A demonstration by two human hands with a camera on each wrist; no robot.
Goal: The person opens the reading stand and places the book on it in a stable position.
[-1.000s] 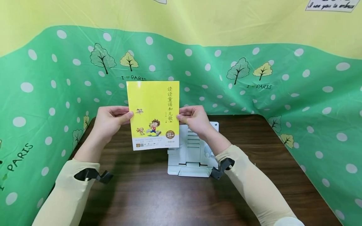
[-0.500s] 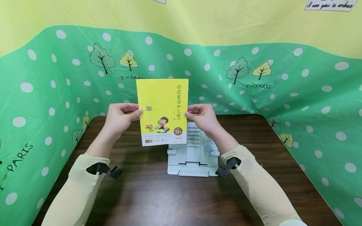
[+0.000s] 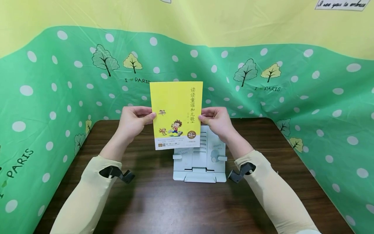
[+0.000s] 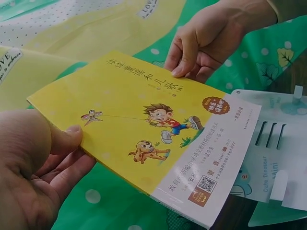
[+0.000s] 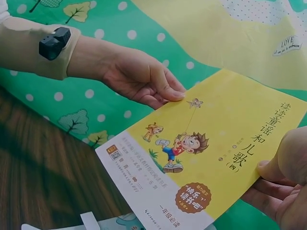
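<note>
A thin yellow book [image 3: 175,104] with a running cartoon boy and a dog on its cover is held upright, cover facing me. My left hand [image 3: 134,122] pinches its left edge, thumb on the cover and fingers behind. At the opposite edge my right hand [image 3: 217,123] grips it the same way. Below and behind the book, a pale blue book stand [image 3: 200,165] with slots and a front ledge sits on the table; the book overlaps its upper left part in the head view. The left wrist view shows the book [image 4: 139,129] tilted, with the stand [image 4: 268,158] beyond its lower edge.
The dark wood table [image 3: 163,208] spreads around the stand. A green and yellow printed cloth [image 3: 181,61] hangs behind and along both sides of it. Each sleeve carries a black wrist mount, such as the left wrist mount [image 3: 117,174].
Both hands have carried the book to the right and slightly up, so it now overlaps the stand more. The stand stays where it was.
</note>
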